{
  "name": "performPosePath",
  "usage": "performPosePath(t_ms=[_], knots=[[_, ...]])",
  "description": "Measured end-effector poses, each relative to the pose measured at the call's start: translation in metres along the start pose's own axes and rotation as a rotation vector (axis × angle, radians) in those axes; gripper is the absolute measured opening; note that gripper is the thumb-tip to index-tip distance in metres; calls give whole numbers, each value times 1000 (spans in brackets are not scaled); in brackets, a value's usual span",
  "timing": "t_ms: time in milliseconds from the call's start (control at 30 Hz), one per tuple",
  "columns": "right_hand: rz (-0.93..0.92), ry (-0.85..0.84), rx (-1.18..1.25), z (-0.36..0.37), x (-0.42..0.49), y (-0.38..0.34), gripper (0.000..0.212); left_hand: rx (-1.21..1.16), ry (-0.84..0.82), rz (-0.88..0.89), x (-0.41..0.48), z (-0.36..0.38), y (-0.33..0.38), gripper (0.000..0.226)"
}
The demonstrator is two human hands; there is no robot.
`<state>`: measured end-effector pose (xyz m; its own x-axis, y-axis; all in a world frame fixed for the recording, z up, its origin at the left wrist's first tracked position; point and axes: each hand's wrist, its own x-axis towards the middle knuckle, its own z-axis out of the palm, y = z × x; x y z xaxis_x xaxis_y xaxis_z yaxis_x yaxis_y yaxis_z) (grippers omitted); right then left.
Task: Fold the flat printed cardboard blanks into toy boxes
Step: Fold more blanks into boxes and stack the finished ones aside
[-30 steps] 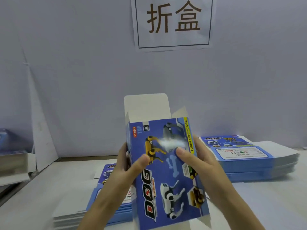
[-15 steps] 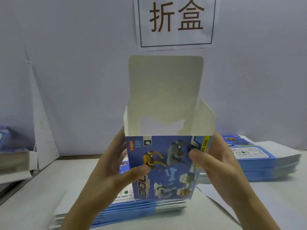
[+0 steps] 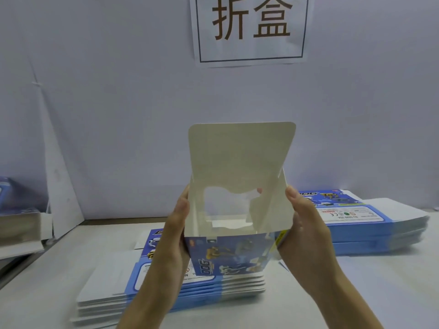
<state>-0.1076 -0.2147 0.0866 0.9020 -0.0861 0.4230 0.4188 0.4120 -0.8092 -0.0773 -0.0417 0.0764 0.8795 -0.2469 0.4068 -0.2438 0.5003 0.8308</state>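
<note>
Grip is two-handed and full: my left hand (image 3: 177, 224) wraps the left wall of the toy box (image 3: 228, 255) and my right hand (image 3: 301, 224) clasps the right wall, thumb lying along the upper edge. A fingertip shows through the window cut-out (image 3: 228, 205) in the back panel. The box hangs in the air between the hands, above the near stack of flat blanks (image 3: 133, 281) and clear of it.

A second ago the printed front faced me at a slant with both thumbs pressed on it. Now the thumbs have gone to the sides, the sleeve has squared up and I look down into its open mouth, with the lid flap (image 3: 240, 155) standing straight up. I judge the body is erected and the end flaps come next. Whether the bottom is closed I cannot tell.

Around it, a second stack (image 3: 370, 226) of blanks lies to the right on the table (image 3: 356, 293), and a paper sign (image 3: 251, 27) hangs on the wall. A white board (image 3: 61, 186) leans at the left. The tall lid flap hides the far edge of the mouth, and the near stack sits right below, so setting the box down needs care.
</note>
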Motion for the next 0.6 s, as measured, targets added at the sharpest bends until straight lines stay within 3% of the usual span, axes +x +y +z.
performPosePath(t_ms=[167, 267, 433, 500, 600], knots=[[20, -95, 22, -2, 0, 4, 44, 56, 71, 37, 2, 2, -5, 58], [28, -136, 18, -2, -1, 4, 46, 79, 90, 46, 2, 3, -7, 62], [-1, 66, -129, -4, 1, 17, 49, 172, 18, 44, 3, 10, -2, 56], [-16, 166, -182, -5, 2, 20, 61, 219, -27, 27, 4, 15, 1, 63], [-16, 189, -210, -7, 2, 18, 62, 241, -15, 0, 4, 19, 3, 56]])
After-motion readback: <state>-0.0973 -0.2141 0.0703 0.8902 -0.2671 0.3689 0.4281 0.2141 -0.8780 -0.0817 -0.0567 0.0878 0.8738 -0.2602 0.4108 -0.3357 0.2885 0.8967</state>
